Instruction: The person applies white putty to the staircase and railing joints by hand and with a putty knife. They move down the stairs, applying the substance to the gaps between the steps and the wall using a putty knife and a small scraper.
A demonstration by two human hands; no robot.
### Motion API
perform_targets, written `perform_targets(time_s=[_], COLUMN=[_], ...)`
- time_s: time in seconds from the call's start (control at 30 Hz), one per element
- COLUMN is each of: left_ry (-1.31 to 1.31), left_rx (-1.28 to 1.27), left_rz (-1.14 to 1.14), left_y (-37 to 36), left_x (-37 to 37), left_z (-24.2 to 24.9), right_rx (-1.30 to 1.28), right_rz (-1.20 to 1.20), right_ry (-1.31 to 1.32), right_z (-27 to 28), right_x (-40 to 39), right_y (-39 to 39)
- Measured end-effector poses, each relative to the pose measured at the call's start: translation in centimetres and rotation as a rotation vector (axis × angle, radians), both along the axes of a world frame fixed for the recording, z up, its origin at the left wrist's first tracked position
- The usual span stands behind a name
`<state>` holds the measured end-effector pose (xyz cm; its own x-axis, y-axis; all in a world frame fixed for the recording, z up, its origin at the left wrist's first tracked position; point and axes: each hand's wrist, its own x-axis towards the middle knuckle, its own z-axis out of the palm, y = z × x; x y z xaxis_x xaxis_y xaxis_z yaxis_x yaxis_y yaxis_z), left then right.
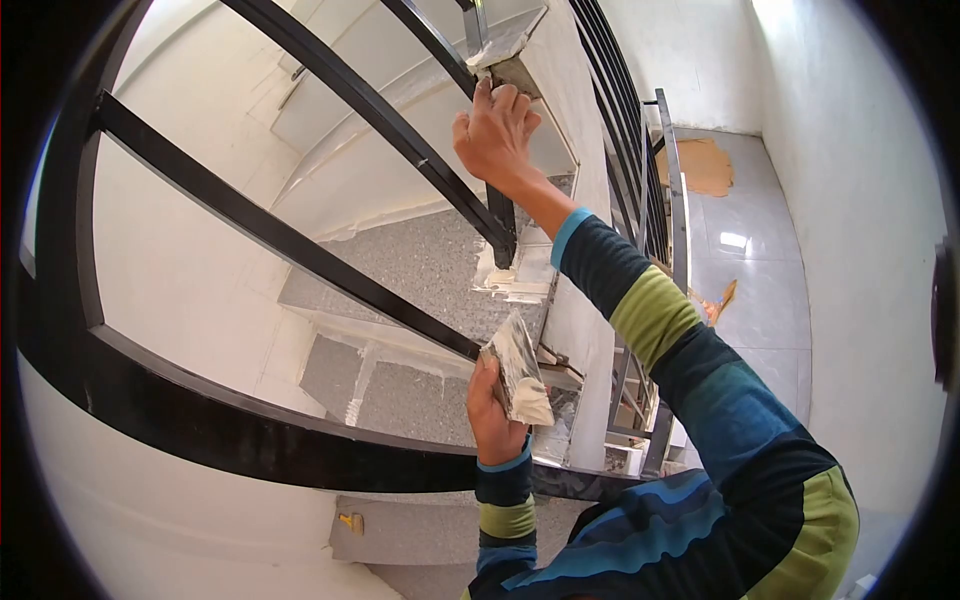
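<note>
My left hand (493,418) is closed around the edge of a flat plate (517,365). Cream-white putty (533,404) is smeared over its face, with a thicker lump at the lower corner. My right hand (497,130) reaches farther up, to the foot of a black baluster (435,42) at the stair edge. Its fingers are bent and pressed together, and whatever they hold is hidden. Near those fingertips, whitish filler (490,58) lies on the step. More white filler (507,280) surrounds the foot of another baluster (503,215) between my two hands.
A thick black handrail (250,435) curves across the left and front, with slanted bars rising through the view. Grey speckled steps (410,260) lie beneath. A yellow-handled brush (352,522) rests on a lower step. To the right, a tiled floor (745,220) holds a brown patch (703,166).
</note>
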<state>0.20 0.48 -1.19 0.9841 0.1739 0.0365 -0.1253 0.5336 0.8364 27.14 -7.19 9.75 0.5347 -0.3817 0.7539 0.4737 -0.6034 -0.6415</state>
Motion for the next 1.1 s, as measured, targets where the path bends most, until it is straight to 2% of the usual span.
perform_targets(time_s=[0.1,0.2,0.27,0.6,0.77,0.87,1.0,1.1], left_ry=[-0.025,-0.034,-0.026,-0.047,-0.039,-0.038,-0.028,-0.010], left_rx=[-0.002,-0.008,-0.004,-0.006,-0.014,-0.015,0.006,0.016], left_rz=[-0.017,-0.038,-0.031,-0.051,-0.030,-0.023,-0.004,0.003], left_y=[-0.1,-0.2,-0.3,-0.2,0.1,0.1,-0.1,-0.2], left_x=[-0.1,-0.2,-0.3,-0.3,-0.1,-0.2,-0.3,-0.3], left_z=[0.2,0.3,0.4,0.3,0.2,0.2,0.3,0.4], right_rx=[0.048,0.051,0.088,0.191,0.201,0.225,0.212,0.106], right_rz=[0.015,0.061,0.199,0.092,-0.008,0.027,0.005,-0.036], right_ry=[0.038,-0.043,0.048,0.077,-0.013,0.015,-0.005,0.005], right_z=[0.0,-0.4,-0.3,0.7,0.7,0.9,0.8,0.6], right_x=[0.1,0.0,-0.5,-0.4,0.2,0.3,0.3,-0.4], right_y=[-0.5,-2.0,-2.8,-0.2,1.1,1.2,1.0,-0.6])
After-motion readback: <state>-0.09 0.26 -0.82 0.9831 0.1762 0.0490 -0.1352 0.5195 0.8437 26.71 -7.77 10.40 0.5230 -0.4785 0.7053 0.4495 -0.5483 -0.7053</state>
